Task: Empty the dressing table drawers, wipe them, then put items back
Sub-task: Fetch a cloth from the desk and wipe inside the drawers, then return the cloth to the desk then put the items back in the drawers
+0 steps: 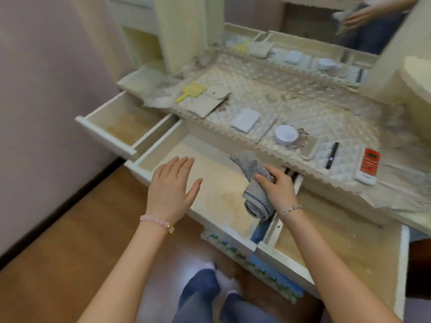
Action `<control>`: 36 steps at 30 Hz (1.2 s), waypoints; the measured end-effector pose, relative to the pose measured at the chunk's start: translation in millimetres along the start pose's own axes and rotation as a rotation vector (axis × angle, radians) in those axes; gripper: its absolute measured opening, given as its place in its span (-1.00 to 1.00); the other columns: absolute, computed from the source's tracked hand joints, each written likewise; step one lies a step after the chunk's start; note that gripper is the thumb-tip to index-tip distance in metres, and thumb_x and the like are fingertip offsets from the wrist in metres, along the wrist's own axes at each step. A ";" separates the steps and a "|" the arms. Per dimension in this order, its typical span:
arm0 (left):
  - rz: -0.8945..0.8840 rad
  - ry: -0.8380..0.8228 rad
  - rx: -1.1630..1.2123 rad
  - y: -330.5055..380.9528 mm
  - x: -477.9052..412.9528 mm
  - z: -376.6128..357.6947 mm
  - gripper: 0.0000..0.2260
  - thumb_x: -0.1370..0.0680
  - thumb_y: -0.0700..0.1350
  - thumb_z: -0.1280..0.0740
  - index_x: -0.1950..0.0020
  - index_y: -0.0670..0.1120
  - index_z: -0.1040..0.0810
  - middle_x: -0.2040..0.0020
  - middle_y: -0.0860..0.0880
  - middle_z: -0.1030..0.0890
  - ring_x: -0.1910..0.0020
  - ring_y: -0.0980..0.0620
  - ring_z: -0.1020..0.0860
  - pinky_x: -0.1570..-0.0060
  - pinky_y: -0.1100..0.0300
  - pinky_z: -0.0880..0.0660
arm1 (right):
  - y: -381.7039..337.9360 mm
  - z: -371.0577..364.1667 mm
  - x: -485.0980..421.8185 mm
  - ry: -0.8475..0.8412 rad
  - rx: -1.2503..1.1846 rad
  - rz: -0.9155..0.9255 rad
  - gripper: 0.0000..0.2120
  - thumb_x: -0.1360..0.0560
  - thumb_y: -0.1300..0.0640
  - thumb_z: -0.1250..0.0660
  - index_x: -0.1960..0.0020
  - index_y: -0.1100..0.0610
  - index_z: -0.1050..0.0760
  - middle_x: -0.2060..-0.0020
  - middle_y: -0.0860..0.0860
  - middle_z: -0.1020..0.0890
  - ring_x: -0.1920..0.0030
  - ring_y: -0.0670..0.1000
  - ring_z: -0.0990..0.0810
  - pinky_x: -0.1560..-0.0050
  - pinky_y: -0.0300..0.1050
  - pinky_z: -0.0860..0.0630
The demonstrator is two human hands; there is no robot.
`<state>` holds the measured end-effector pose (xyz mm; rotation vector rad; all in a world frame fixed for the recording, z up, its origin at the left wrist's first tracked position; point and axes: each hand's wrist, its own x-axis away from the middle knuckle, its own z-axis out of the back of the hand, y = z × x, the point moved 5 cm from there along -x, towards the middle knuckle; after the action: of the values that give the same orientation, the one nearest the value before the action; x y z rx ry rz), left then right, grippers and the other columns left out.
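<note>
Grey towelling cloth [253, 170] sits rolled in your right hand [278, 188], whose fingers curl round it above the right side of the middle drawer [217, 176], just below the desk's front edge. Your left hand [172, 187] lies flat over that drawer's left half, fingers straight and spread, holding nothing; whether it touches the wood cannot be told.

All three drawers stand pulled out. The left drawer [121, 124] and the right drawer [345, 248] show bare, stained floors.

On the desk's quilted cover [314, 106], things lie in a row near the front edge:
- a yellow comb [191, 90] and a beige pouch [206, 102] towards the left end
- a white square case [245, 120]
- a round white jar [285, 134]
- a black pen [332, 155]
- a red-and-white calculator [368, 165] towards the right end
</note>
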<state>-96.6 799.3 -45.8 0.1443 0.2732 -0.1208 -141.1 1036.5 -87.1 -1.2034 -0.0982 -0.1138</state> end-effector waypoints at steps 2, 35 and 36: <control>0.103 -0.006 -0.034 -11.9 29.7 9.1 -0.53 -0.54 0.12 -0.12 -0.28 -0.16 -0.49 -0.21 -0.11 -0.57 -0.23 -0.14 -0.50 -0.18 -0.02 -0.41 | -7.5 -21.1 3.9 -0.115 0.006 0.042 -0.73 -0.53 0.15 -0.28 -0.22 0.13 -0.51 -0.01 -0.02 -0.60 0.08 -0.14 -0.56 0.21 -0.44 -0.45; 1.555 0.206 -0.476 -171.5 611.2 217.8 -0.50 -0.54 0.17 -0.06 -0.31 -0.09 -0.49 -0.25 -0.06 -0.55 -0.29 -0.06 -0.47 -0.28 0.00 -0.33 | -163.6 -509.2 444.6 -1.492 0.111 0.529 -0.75 -0.50 0.15 -0.32 -0.16 -0.02 -0.54 0.01 -0.16 -0.63 0.05 -0.23 -0.58 0.14 -0.38 -0.45; 1.587 0.213 -0.486 -173.8 624.2 223.7 -0.49 -0.53 0.17 -0.06 -0.31 -0.09 -0.49 -0.25 -0.06 -0.55 -0.29 -0.07 -0.47 -0.27 -0.01 -0.33 | -166.1 -520.4 459.7 -1.523 0.111 0.532 -0.75 -0.50 0.15 -0.32 -0.16 -0.02 -0.54 0.01 -0.16 -0.63 0.04 -0.22 -0.58 0.13 -0.36 -0.46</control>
<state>534.1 531.4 -27.3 -0.1403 0.3257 1.5341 298.8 475.0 -56.3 -0.9289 -1.0759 1.2783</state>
